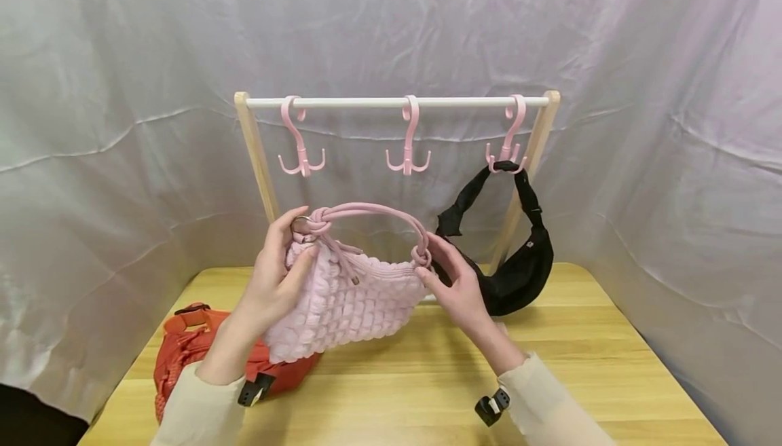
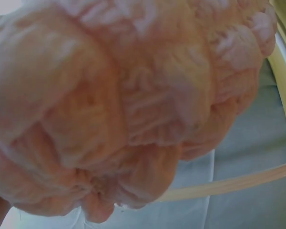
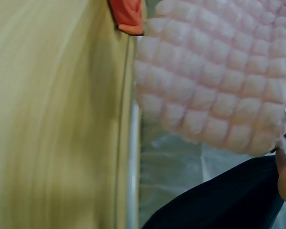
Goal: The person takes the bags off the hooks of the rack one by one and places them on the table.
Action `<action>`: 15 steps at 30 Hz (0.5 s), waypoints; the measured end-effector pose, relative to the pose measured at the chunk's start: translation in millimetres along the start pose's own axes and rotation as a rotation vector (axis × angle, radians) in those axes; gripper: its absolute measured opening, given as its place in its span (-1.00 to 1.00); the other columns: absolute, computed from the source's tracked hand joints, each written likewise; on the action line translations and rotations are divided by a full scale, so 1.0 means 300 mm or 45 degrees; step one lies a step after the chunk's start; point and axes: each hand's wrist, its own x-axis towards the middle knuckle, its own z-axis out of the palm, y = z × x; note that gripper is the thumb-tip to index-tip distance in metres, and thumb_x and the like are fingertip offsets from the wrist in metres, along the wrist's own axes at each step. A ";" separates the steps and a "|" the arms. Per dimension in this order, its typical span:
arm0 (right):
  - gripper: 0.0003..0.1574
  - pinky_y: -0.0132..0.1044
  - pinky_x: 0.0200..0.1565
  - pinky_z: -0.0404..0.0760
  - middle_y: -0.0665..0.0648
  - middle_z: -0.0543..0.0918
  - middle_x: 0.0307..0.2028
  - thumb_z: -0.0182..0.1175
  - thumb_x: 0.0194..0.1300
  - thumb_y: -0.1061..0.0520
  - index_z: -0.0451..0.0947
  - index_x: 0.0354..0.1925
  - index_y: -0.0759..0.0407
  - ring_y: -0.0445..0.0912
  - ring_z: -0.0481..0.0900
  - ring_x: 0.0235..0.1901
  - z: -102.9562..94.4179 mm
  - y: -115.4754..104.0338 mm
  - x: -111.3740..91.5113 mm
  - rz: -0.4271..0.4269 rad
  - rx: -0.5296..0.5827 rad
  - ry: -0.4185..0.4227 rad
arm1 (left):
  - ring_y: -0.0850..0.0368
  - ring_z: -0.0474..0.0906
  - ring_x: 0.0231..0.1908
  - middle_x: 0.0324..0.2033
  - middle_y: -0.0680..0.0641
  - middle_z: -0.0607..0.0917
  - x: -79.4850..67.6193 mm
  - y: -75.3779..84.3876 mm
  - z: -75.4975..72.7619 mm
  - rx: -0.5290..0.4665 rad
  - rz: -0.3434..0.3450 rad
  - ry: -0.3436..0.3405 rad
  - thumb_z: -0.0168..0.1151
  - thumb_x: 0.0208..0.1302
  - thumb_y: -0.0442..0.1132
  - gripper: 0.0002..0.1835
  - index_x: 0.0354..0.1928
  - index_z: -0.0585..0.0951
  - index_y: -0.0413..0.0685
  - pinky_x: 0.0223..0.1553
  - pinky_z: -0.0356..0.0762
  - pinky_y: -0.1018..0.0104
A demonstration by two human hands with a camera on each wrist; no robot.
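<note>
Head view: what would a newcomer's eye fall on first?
The puffy pink bag, held up by both hands in front of the rack, likely comes first. Next is the black bag at right, hanging from the rightmost pink hook. Then the red-orange bag lies on the table at left.

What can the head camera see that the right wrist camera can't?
Only the head view: the three pink hooks and the left hand, which holds one end of the pink bag.

Only the right wrist view: no new thing that I can make out, just a closer look at the bag's puffy squares.

Both: the pink bag, part of the red bag, the black bag, the right hand, the table and the gray curtain.
</note>
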 end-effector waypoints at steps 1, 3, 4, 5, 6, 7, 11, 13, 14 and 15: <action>-0.29 0.11 0.22 0.30 0.22 0.43 0.22 0.21 0.27 0.26 0.23 0.34 0.20 0.04 0.36 0.25 -0.002 0.007 -0.005 0.016 0.002 -0.005 | 0.05 0.47 -0.01 -0.11 -0.25 0.52 0.004 0.014 0.001 0.001 0.012 0.002 0.00 0.12 -0.76 -0.39 0.25 0.14 -0.55 0.08 0.38 0.46; -0.25 0.11 0.23 0.29 0.23 0.39 0.25 0.22 0.26 0.26 0.20 0.36 0.22 0.07 0.34 0.26 -0.004 0.020 -0.013 0.047 -0.001 -0.004 | 0.06 0.47 -0.01 -0.11 -0.22 0.52 0.008 0.031 0.002 -0.009 0.023 0.005 -0.01 0.11 -0.77 -0.38 0.25 0.14 -0.56 0.08 0.38 0.46; -0.24 0.08 0.24 0.30 0.21 0.39 0.26 0.23 0.25 0.26 0.20 0.36 0.22 0.06 0.34 0.25 -0.006 0.025 -0.016 0.068 0.001 0.000 | 0.05 0.46 -0.01 -0.10 -0.19 0.52 0.009 0.036 0.003 -0.014 0.027 0.008 -0.01 0.10 -0.78 -0.37 0.26 0.14 -0.54 0.08 0.38 0.46; -0.22 0.03 0.23 0.33 0.20 0.38 0.26 0.24 0.25 0.26 0.19 0.37 0.20 0.05 0.35 0.24 -0.008 0.030 -0.020 0.088 0.002 0.004 | 0.06 0.46 0.00 -0.10 -0.18 0.52 0.009 0.038 0.004 -0.024 0.030 0.011 -0.01 0.09 -0.79 -0.36 0.26 0.14 -0.53 0.08 0.38 0.46; -0.21 -0.02 0.22 0.37 0.20 0.38 0.25 0.25 0.24 0.26 0.19 0.37 0.20 0.05 0.37 0.22 -0.010 0.036 -0.023 0.103 0.006 0.005 | 0.06 0.46 0.00 -0.09 -0.17 0.51 0.009 0.038 0.004 -0.035 0.032 0.015 -0.02 0.09 -0.79 -0.35 0.27 0.14 -0.52 0.07 0.39 0.46; -0.20 -0.10 0.21 0.39 0.20 0.39 0.24 0.26 0.23 0.26 0.19 0.37 0.19 0.04 0.39 0.19 -0.012 0.041 -0.025 0.113 0.008 0.003 | 0.06 0.47 0.00 -0.09 -0.15 0.52 0.007 0.037 0.005 -0.048 0.032 0.021 -0.02 0.08 -0.80 -0.34 0.28 0.14 -0.50 0.07 0.39 0.46; -0.14 -0.38 0.09 0.45 0.18 0.41 0.19 0.31 0.16 0.29 0.20 0.37 0.13 -0.05 0.42 0.07 -0.020 0.063 -0.035 0.144 0.036 -0.029 | 0.08 0.46 0.01 -0.08 -0.14 0.50 0.002 0.037 0.008 -0.096 0.008 0.043 -0.04 0.10 -0.79 -0.34 0.29 0.13 -0.50 0.05 0.41 0.46; -0.09 -0.41 0.06 0.45 0.17 0.41 0.17 0.35 0.11 0.30 0.20 0.36 0.09 -0.08 0.43 0.03 -0.023 0.073 -0.041 0.152 0.032 -0.050 | 0.12 0.46 0.02 -0.07 -0.14 0.49 -0.002 0.038 0.008 -0.115 -0.020 0.058 -0.04 0.11 -0.79 -0.35 0.28 0.11 -0.52 0.05 0.41 0.46; -0.07 -0.40 0.06 0.46 0.16 0.41 0.17 0.37 0.09 0.30 0.20 0.36 0.08 -0.09 0.43 0.03 -0.024 0.076 -0.045 0.155 0.030 -0.057 | 0.13 0.45 0.03 -0.06 -0.15 0.49 -0.004 0.038 0.009 -0.123 -0.034 0.065 -0.05 0.12 -0.78 -0.36 0.28 0.10 -0.54 0.06 0.41 0.46; -0.06 -0.38 0.05 0.47 0.15 0.42 0.16 0.39 0.07 0.30 0.21 0.36 0.07 -0.10 0.43 0.02 -0.025 0.078 -0.049 0.153 0.020 -0.060 | 0.14 0.45 0.04 -0.05 -0.15 0.49 -0.005 0.036 0.009 -0.128 -0.044 0.072 -0.05 0.12 -0.78 -0.37 0.28 0.10 -0.55 0.07 0.41 0.46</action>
